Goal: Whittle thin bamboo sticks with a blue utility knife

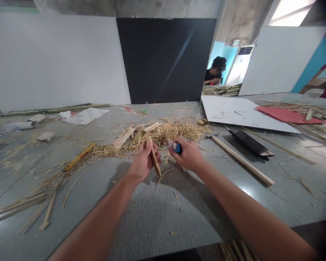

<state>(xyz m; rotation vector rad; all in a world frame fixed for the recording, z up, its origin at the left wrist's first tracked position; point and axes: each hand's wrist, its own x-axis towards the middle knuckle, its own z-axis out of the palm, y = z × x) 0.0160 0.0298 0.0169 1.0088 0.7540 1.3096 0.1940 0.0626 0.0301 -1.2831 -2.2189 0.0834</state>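
Near the middle of the grey table [152, 217], my left hand [145, 159] holds a short strip of bamboo [154, 157], tilted with its lower end towards me. My right hand [187, 154] is closed round a blue tool [177, 147] with a pale, blurred tip that points left towards the strip. A small gap separates tool and strip. Behind both hands lies a heap of straw-like shavings [179, 131], with several flat wood pieces [124, 137] at its left side. A thin curled shaving [163, 177] rests just below the strip.
A yellow tool [80, 156] and long strips [19, 206] lie left. To the right are a hammer-like tool with a wooden handle [244, 161], a black object [251, 144], a white board [241, 114] and red sheet [288, 115]. A person [216, 70] sits beyond the panels.
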